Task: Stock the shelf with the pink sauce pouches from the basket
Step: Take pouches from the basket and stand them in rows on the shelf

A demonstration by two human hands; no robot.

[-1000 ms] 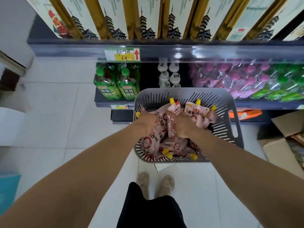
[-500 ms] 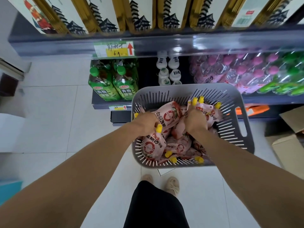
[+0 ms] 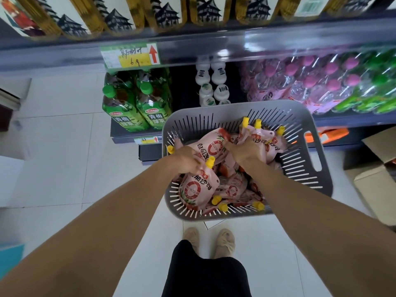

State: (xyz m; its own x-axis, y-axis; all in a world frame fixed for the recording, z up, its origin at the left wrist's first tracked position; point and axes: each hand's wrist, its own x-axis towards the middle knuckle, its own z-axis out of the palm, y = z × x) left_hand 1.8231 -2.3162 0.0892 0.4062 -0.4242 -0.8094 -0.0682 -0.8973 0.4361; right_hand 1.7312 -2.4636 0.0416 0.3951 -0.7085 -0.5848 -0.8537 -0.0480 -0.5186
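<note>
A grey slotted basket (image 3: 310, 166) stands on the floor in front of the shelf, filled with several pink sauce pouches with yellow caps. My left hand (image 3: 184, 159) grips a bunch of pouches; one pouch (image 3: 198, 188) hangs below it with its cap up. My right hand (image 3: 244, 152) grips another bunch of pouches (image 3: 271, 142), their yellow caps pointing away from me. More pouches (image 3: 232, 189) lie loose on the basket's bottom.
The shelf edge (image 3: 214, 50) with a yellow price tag runs across the top. Below it stand green tea bottles (image 3: 137, 103), small white bottles (image 3: 211, 86) and pink-capped bottles (image 3: 300, 82). Cardboard boxes (image 3: 375, 181) sit at the right. My feet (image 3: 209, 240) stand just behind the basket.
Both hands have closed on bunches of pouches and lifted them a little out of the pile. The view has moved closer to the basket and shelf.
</note>
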